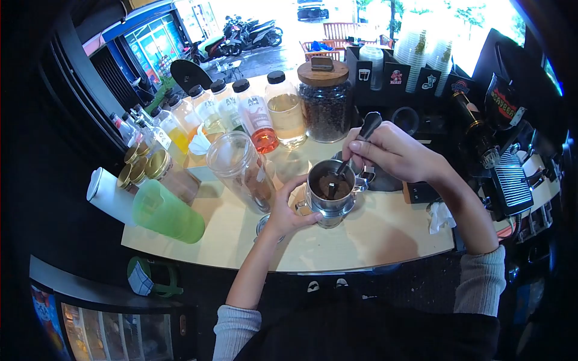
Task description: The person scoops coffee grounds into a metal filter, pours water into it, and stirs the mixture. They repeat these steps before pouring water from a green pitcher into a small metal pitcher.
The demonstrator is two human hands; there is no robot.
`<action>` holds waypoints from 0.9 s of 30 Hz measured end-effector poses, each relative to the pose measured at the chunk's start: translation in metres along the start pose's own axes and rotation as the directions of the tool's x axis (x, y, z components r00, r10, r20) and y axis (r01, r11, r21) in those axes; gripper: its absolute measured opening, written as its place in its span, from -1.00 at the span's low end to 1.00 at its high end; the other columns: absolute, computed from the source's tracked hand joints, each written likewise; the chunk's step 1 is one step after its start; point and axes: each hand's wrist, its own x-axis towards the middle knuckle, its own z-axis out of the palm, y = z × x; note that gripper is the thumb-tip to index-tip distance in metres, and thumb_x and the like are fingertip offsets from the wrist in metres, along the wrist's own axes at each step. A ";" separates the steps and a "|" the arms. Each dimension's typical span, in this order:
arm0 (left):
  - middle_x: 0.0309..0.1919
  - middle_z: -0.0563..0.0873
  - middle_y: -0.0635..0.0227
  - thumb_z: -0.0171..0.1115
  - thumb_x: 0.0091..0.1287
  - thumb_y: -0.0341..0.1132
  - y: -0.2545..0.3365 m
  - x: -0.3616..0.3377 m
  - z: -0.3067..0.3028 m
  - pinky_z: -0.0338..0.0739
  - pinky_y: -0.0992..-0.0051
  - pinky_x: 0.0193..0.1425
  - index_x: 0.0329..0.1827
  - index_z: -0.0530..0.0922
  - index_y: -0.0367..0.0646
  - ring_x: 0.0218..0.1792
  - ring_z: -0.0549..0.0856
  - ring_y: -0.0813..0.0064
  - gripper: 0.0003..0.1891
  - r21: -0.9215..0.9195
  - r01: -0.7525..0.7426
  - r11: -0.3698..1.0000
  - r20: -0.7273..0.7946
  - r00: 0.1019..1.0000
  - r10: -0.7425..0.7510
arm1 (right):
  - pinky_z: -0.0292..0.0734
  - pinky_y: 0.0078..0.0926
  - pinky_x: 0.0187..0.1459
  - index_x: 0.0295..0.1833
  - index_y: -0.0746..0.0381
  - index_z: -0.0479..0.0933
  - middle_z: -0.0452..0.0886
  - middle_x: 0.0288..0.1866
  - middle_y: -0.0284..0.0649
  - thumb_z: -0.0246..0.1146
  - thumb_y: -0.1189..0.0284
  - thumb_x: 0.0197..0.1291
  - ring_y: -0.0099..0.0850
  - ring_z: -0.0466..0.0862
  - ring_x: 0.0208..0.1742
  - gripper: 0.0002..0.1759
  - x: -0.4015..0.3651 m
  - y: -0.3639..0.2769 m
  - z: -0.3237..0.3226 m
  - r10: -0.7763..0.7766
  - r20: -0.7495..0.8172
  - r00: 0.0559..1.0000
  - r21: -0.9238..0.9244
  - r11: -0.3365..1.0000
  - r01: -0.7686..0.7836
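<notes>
A metal coffee drip filter (332, 203) with dark ground coffee (328, 182) inside sits on top of a small glass cup (330, 222), mostly hidden below it. My left hand (289, 210) is curled round the filter's left side, thumb in front. From the right, my right hand (394, 150) grips a spoon (370, 125), pinched between thumb and fingers. The spoon slants down into the filter, its tip in the grounds. Just left of my left hand stands a tall clear jar (232, 162) with brown contents, open at the top. A round metal lid (265, 227) lies partly behind my left wrist.
Syrup bottles (256, 117) line the table's (198, 253) back left. A wooden-lidded jar of coffee beans (325, 102) stands behind the filter. A green tumbler (168, 213) is at left. Stacked cups (412, 57), a crumpled tissue (441, 216) and a coffee machine (512, 174) are at right.
</notes>
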 end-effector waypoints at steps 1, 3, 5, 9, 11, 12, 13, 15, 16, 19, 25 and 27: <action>0.13 0.61 0.20 0.59 -0.25 -0.16 0.001 0.000 0.000 0.31 0.33 0.38 0.24 0.47 -0.24 0.23 0.54 0.33 -0.14 0.000 0.001 1.000 0.000 1.000 -0.001 | 0.50 -0.43 -0.30 -0.37 0.42 0.55 0.58 -0.52 -0.19 -0.01 0.32 0.45 -0.42 0.57 -0.47 -0.57 0.001 -0.003 0.001 0.046 0.020 0.999 0.033 0.998 -0.047; 0.12 0.61 0.21 0.58 -0.25 -0.16 0.004 0.000 0.002 0.31 0.33 0.37 0.23 0.47 -0.24 0.22 0.54 0.34 -0.14 -0.038 0.000 0.999 -0.010 1.000 -0.001 | 0.50 -0.44 -0.31 -0.38 0.43 0.56 0.59 -0.51 -0.19 -0.01 0.32 0.45 -0.42 0.57 -0.47 -0.55 0.001 -0.003 0.000 0.093 0.040 0.995 0.066 0.993 -0.095; 0.11 0.61 0.21 0.58 -0.24 -0.16 0.003 0.000 0.001 0.31 0.33 0.37 0.23 0.47 -0.24 0.22 0.54 0.34 -0.14 -0.033 -0.003 0.999 -0.008 1.000 0.002 | 0.50 -0.47 -0.33 -0.34 0.43 0.59 0.61 -0.50 -0.20 0.00 0.33 0.44 -0.47 0.57 -0.48 -0.56 0.002 0.000 -0.003 0.197 0.080 0.977 0.144 0.968 -0.207; 0.09 0.61 0.22 0.58 -0.23 -0.16 0.004 0.000 0.001 0.32 0.34 0.36 0.22 0.48 -0.25 0.20 0.55 0.36 -0.15 -0.033 -0.007 0.999 -0.004 1.000 0.007 | 0.48 -0.51 -0.36 -0.34 0.41 0.60 0.61 -0.51 -0.24 0.02 0.32 0.44 -0.53 0.55 -0.50 -0.58 0.004 0.014 0.003 0.081 -0.002 0.997 0.110 0.991 -0.080; 0.10 0.62 0.23 0.58 -0.23 -0.17 0.007 0.000 0.002 0.32 0.35 0.35 0.22 0.48 -0.24 0.20 0.55 0.36 -0.15 -0.044 0.004 0.999 -0.001 1.000 -0.004 | 0.49 -0.53 -0.37 -0.34 0.40 0.61 0.61 -0.52 -0.27 0.04 0.32 0.43 -0.57 0.56 -0.50 -0.59 0.005 0.015 0.004 0.039 0.065 0.997 0.127 0.991 -0.047; 0.10 0.62 0.23 0.58 -0.23 -0.17 0.008 0.000 0.002 0.33 0.35 0.35 0.22 0.48 -0.24 0.20 0.55 0.36 -0.16 -0.056 0.013 0.998 0.000 1.000 -0.013 | 0.49 -0.53 -0.37 -0.34 0.40 0.61 0.61 -0.52 -0.27 0.04 0.32 0.43 -0.57 0.56 -0.50 -0.59 0.007 0.015 0.003 0.038 0.065 0.997 0.129 0.991 -0.046; 0.10 0.62 0.23 0.58 -0.23 -0.17 0.007 0.000 0.001 0.33 0.35 0.35 0.22 0.48 -0.24 0.20 0.55 0.36 -0.16 -0.055 0.014 0.998 -0.001 1.000 -0.014 | 0.49 -0.54 -0.38 -0.34 0.38 0.61 0.60 -0.53 -0.29 0.05 0.32 0.43 -0.58 0.56 -0.51 -0.60 0.010 0.015 0.000 0.064 0.038 0.997 0.122 0.990 -0.068; 0.10 0.62 0.23 0.59 -0.23 -0.17 0.005 0.000 0.001 0.32 0.35 0.36 0.22 0.48 -0.24 0.20 0.54 0.37 -0.16 -0.016 -0.001 1.000 0.012 1.000 0.001 | 0.49 -0.55 -0.38 -0.35 0.37 0.62 0.60 -0.54 -0.31 0.07 0.31 0.42 -0.59 0.56 -0.51 -0.60 0.012 0.015 -0.001 0.088 0.012 0.996 0.115 0.989 -0.089; 0.10 0.62 0.23 0.59 -0.23 -0.17 0.005 0.001 0.000 0.32 0.35 0.36 0.22 0.48 -0.24 0.20 0.54 0.37 -0.16 -0.016 -0.001 1.000 0.013 1.000 0.001 | 0.48 -0.58 -0.40 -0.34 0.36 0.62 0.59 -0.55 -0.33 0.10 0.29 0.41 -0.62 0.55 -0.52 -0.62 0.013 0.017 -0.001 0.099 0.054 0.994 0.131 0.986 -0.105; 0.11 0.61 0.23 0.59 -0.23 -0.17 0.005 0.001 0.001 0.31 0.34 0.36 0.23 0.48 -0.23 0.21 0.54 0.37 -0.16 -0.012 -0.007 1.000 0.017 1.000 0.007 | 0.45 -0.65 -0.45 -0.32 0.34 0.63 0.56 -0.58 -0.36 0.17 0.25 0.38 -0.66 0.54 -0.52 -0.64 0.014 0.014 0.009 0.109 0.014 0.994 0.262 0.959 -0.109; 0.13 0.60 0.21 0.60 -0.23 -0.15 -0.002 0.000 -0.001 0.31 0.32 0.37 0.23 0.47 -0.23 0.23 0.53 0.33 -0.14 0.028 -0.013 1.000 0.025 1.000 0.012 | 0.44 -0.71 -0.45 -0.24 0.36 0.60 0.56 -0.54 -0.39 0.20 0.26 0.37 -0.70 0.53 -0.51 -0.66 0.012 0.007 0.006 0.173 -0.176 0.969 0.318 0.942 -0.110; 0.13 0.60 0.20 0.60 -0.23 -0.15 -0.004 -0.001 -0.002 0.31 0.30 0.38 0.23 0.47 -0.24 0.23 0.53 0.32 -0.14 0.027 0.001 1.000 0.016 1.000 -0.001 | 0.46 -0.71 -0.39 -0.21 0.36 0.59 0.56 -0.52 -0.39 0.16 0.28 0.40 -0.69 0.54 -0.46 -0.67 0.008 -0.001 0.007 0.168 -0.039 0.985 0.384 0.912 -0.141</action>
